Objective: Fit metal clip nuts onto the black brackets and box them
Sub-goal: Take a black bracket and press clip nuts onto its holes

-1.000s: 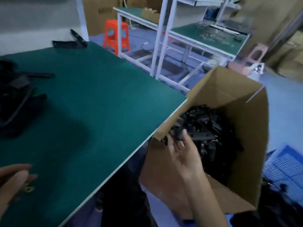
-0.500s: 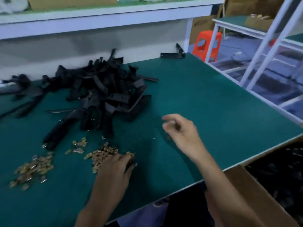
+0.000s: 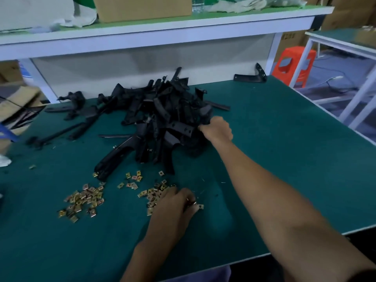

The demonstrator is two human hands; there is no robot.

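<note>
- The desk [image 3: 284, 159] has a green mat across it. I judge it grippy enough that parts stay where I drop them, but small pieces will lie flat on it and be hard to lift.
- The pile of black brackets [image 3: 162, 110] sits at the middle back of the desk, with arms sticking out in every direction. They look like stiff moulded plastic, light on their own. Because they are tangled, pulling one will probably drag its neighbours along. I would take a free end at the edge of the heap and draw it outward, not up through the pile.
- My right hand [image 3: 218, 130] is stretched to the pile's right edge, with the fingers curled round one bracket [image 3: 204, 116]. The matte surface should not slip, so a firm wrap near its thick end looks right. I cannot tell which end carries the seat for the nut.
- My left hand [image 3: 175, 206] rests knuckles-up on the near scatter, fingers bent down. A clip nut [image 3: 192, 202] glints between the fingertips, so I seem to have one pinched.
- The clip nuts [image 3: 83, 200] lie in two loose patches on the mat in front of the pile, brass-coloured and flat.
  - They are thin folded metal, very light and smooth, and I expect them to be springy with sharp edges.
  - Each is best picked up by its side edges, with the open mouth left free to slide onto the bracket.
- The box is out of view.
</note>
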